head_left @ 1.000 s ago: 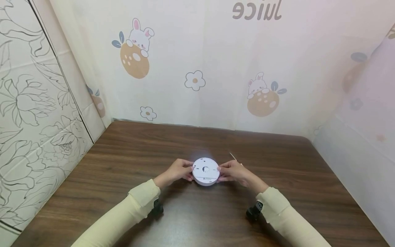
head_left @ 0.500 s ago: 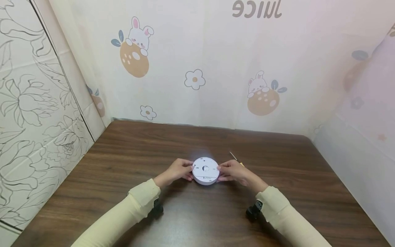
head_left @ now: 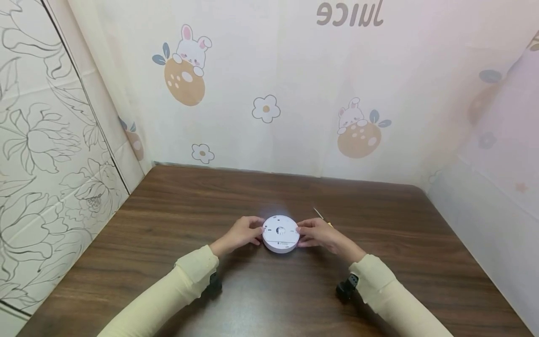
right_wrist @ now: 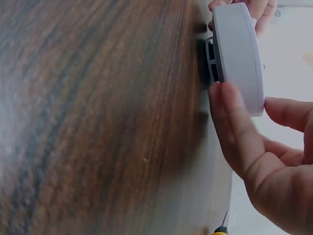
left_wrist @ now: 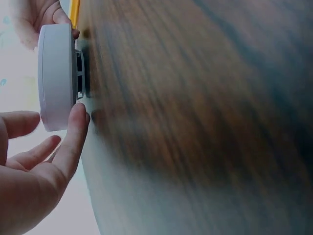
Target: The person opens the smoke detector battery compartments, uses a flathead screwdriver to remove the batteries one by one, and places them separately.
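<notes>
A round white smoke detector (head_left: 280, 238) is in the middle of the head view, its flat printed face up and a hole at its centre. In the left wrist view the vented, narrower part of the smoke detector (left_wrist: 57, 73) faces the tabletop. My left hand (head_left: 243, 231) pinches its left rim, thumb at the upper edge and a fingertip beneath. From the opposite side my right hand (head_left: 321, 234) pinches the rim likewise, with two fingertips against the underside of the smoke detector (right_wrist: 238, 54) in the right wrist view.
A screwdriver (head_left: 322, 217) with a yellow handle lies just behind my right hand, partly hidden by it. The brown wood-grain table (head_left: 202, 196) ends at a patterned curtain (head_left: 269, 61) at the back, and more printed cloth hangs at both sides.
</notes>
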Available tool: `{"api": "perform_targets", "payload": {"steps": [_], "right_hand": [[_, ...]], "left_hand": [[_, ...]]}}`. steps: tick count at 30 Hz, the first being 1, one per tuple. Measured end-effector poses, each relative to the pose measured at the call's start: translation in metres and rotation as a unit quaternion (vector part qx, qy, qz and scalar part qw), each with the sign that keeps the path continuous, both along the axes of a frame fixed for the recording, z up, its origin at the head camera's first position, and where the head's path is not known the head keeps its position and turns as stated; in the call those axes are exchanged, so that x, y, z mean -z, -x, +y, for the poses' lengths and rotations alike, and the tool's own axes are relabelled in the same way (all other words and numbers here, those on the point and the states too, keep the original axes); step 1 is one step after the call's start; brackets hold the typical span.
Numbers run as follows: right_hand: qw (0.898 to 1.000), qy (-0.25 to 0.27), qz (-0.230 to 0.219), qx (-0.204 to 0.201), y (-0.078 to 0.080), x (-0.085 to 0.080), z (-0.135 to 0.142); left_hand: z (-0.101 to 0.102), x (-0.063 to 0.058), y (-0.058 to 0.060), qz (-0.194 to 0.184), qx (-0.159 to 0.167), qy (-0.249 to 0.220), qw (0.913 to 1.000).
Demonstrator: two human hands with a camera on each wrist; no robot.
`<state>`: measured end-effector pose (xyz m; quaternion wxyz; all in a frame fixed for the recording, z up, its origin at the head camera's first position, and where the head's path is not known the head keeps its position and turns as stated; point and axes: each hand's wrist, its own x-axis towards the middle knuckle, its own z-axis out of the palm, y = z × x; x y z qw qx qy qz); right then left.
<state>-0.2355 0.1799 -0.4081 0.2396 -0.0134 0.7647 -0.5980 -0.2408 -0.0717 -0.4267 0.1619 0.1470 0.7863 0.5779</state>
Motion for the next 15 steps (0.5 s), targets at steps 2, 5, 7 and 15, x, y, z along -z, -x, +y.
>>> {"api": "perform_targets", "payload": {"steps": [2, 5, 7, 15], "right_hand": [[1.0, 0.002, 0.009, 0.0, -0.0003, 0.0, 0.0007], [0.999, -0.003, 0.032, -0.016, -0.0004, 0.0005, 0.0023], [0.997, -0.021, 0.063, -0.038, -0.0001, 0.0014, 0.0038], [0.973, -0.086, 0.18, -0.118, -0.0011, 0.0009, 0.0058]], "left_hand": [[-0.0005, -0.0012, -0.0009, 0.017, 0.014, 0.011, 0.9997], [-0.0015, -0.0037, -0.0019, 0.065, 0.039, 0.056, 0.9956], [-0.0019, -0.0049, -0.0025, 0.1, 0.056, 0.082, 0.99], [-0.0011, -0.0087, -0.0036, 0.146, 0.088, 0.118, 0.9783]]}}
